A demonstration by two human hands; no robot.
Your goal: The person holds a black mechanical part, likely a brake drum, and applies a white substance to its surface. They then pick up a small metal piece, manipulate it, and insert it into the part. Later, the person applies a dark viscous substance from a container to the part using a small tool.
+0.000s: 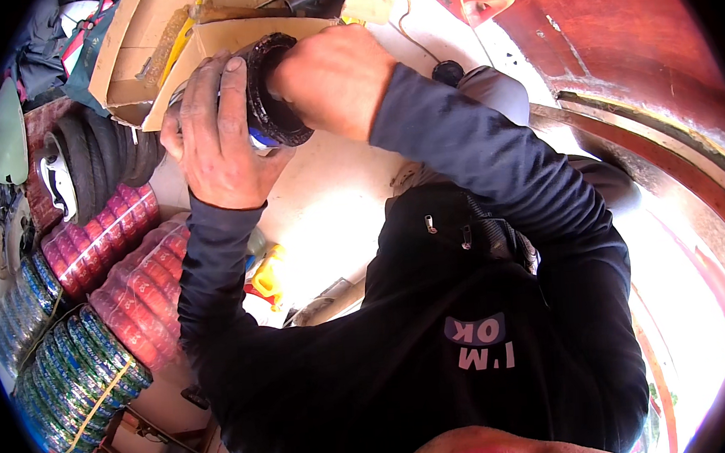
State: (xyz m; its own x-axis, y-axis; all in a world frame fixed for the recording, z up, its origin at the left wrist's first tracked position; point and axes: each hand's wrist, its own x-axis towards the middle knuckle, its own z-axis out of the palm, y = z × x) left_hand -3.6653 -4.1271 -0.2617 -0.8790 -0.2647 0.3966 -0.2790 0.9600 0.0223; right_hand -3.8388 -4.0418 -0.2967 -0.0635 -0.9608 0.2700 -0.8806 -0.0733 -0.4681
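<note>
My left hand point(223, 148) is wrapped round the side of a round can point(297, 134), which is tilted with its mouth turned to the right. The can's rim and inside are coated with something black and sticky-looking, and a bit of blue shows on its outer side. Into that mouth reaches my right hand point(341, 82), bent at the wrist. Its fingers are hidden inside, so what they touch cannot be made out. Just behind the can stands an open cardboard box point(114, 71) with long tools in it, among them something yellow point(177, 51).
Wrapped red rolls point(143, 281) and green-blue coiled rolls point(81, 381) are stacked at left, below several black tyres point(97, 155). A small round black object point(448, 73) lies on the pale floor beyond my right forearm. A red panel point(616, 28) fills the far right.
</note>
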